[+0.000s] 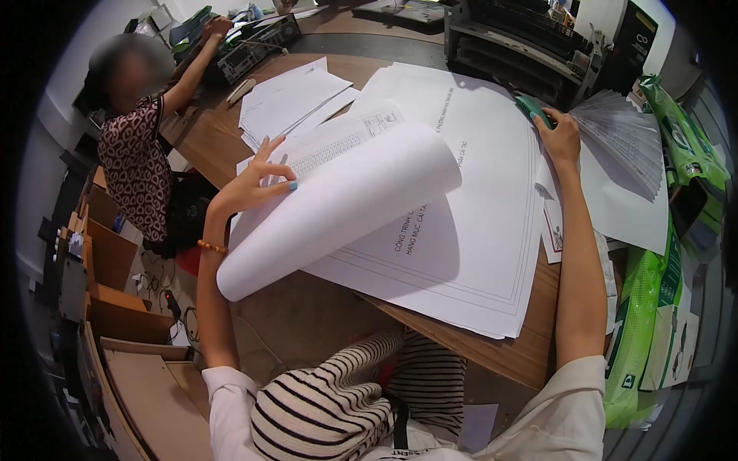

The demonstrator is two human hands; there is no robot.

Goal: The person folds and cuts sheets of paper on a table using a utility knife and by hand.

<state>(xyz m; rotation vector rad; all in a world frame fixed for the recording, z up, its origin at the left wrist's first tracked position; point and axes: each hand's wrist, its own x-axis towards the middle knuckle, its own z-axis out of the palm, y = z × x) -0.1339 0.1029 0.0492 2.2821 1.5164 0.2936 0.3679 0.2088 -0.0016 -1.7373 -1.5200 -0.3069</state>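
Note:
My left hand (257, 182) grips the edge of a large white paper sheet (361, 203), thumb and a finger closed on it while other fingers stick out. The sheet curls over in a wide roll. Beneath it is a big printed sheet (492, 269) with a ruled border and lines of text. A page with a printed table (330, 154) shows behind the curl. At the right side of the paper, my right hand (561, 140) is closed around a green handheld tool (533, 112) with a dark end pointing away; its exact kind is unclear.
Loose white papers (296, 100) lie at the back left of the wooden desk (477, 334). A fanned paper stack (623, 134) and green packages (642, 307) are at right. A printer-like machine (515, 50) stands behind. Another person (134, 146) reaches toward a computer case (254, 50).

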